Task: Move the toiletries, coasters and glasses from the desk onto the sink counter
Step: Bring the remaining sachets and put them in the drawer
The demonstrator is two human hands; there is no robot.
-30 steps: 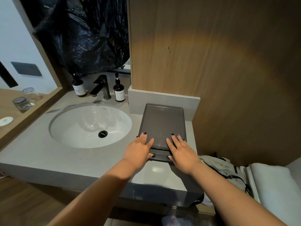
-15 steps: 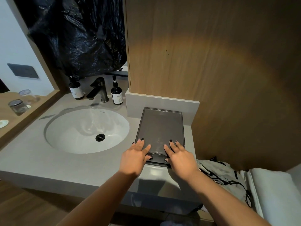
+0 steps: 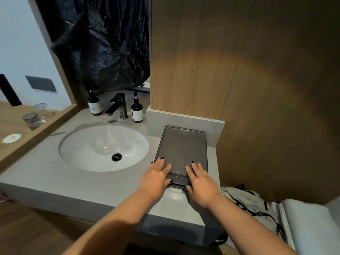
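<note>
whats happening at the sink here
A person rests both hands, left hand and right hand, fingers flat, on the near end of a dark grey rectangular tray lying on the grey sink counter. Two clear drinking glasses stand on the wooden desk at left.

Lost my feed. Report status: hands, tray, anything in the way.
Left hand and right hand flat on the dark tray's near end, fingers straight, no grip. Tray lies on the sink counter, right of the basin. Two glasses on the desk.
</note>
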